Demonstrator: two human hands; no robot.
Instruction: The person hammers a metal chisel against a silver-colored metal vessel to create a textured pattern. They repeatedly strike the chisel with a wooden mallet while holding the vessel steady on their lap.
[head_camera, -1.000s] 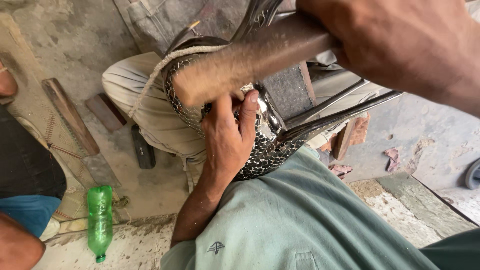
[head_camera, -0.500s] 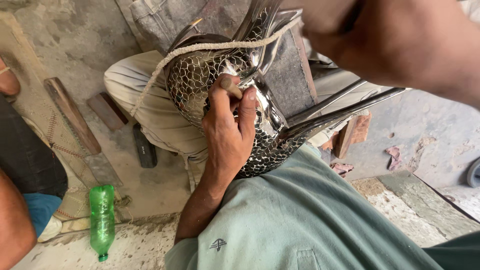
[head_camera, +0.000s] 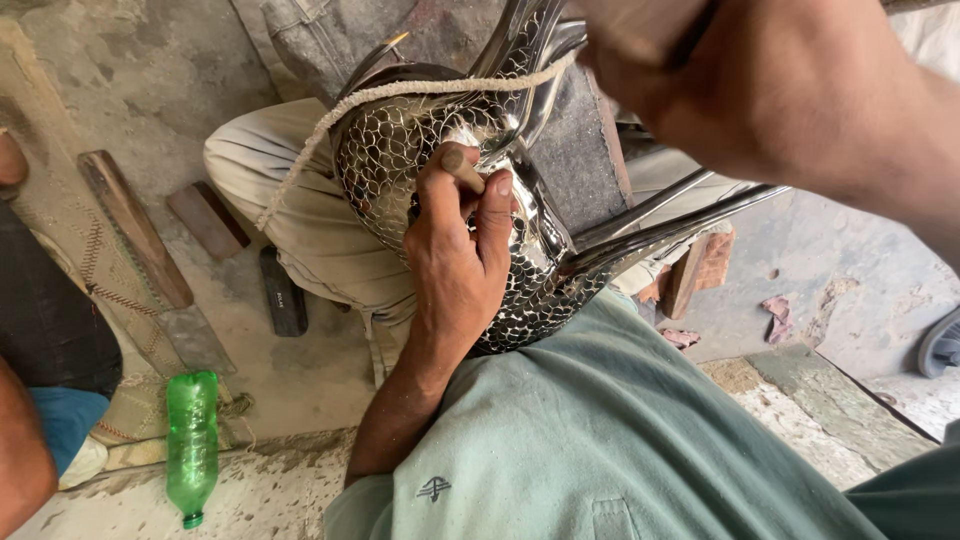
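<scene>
A: Since a second ago the right hand (head_camera: 640, 50) has lifted off toward one o'clock, and the wooden handle it swung across the vessel (head_camera: 450, 200) has gone out of sight with it.

B: So what do we see, biggest first?

A: Floor (head_camera: 120, 80) of rough concrete all round. Then the green shirt (head_camera: 620, 450) at six o'clock, and the right forearm crossing from one to three. The vessel sits dead centre, braced on a knee in beige trousers (head_camera: 300, 220): shiny metal, hammered all over in small scales, with a cord (head_camera: 400, 92) looped round its top.

B: And the hands?

A: Left hand (head_camera: 455, 250) lies on the vessel's face, thumb and fingers pinched narrow on a punch (head_camera: 460, 165), tip set to the metal. The right is cut off by the top edge; I cannot tell whether it is closed on anything.

B: How far along?

A: My guess is well along. Scales cover nearly all the visible face; the smooth neck and rim bands remain plain, and the far side is hidden.

B: Small things?

A: Wooden plank (head_camera: 130, 225) at nine, green bottle (head_camera: 192, 445) at seven, a dark block (head_camera: 283, 292) beside the trousers.
</scene>
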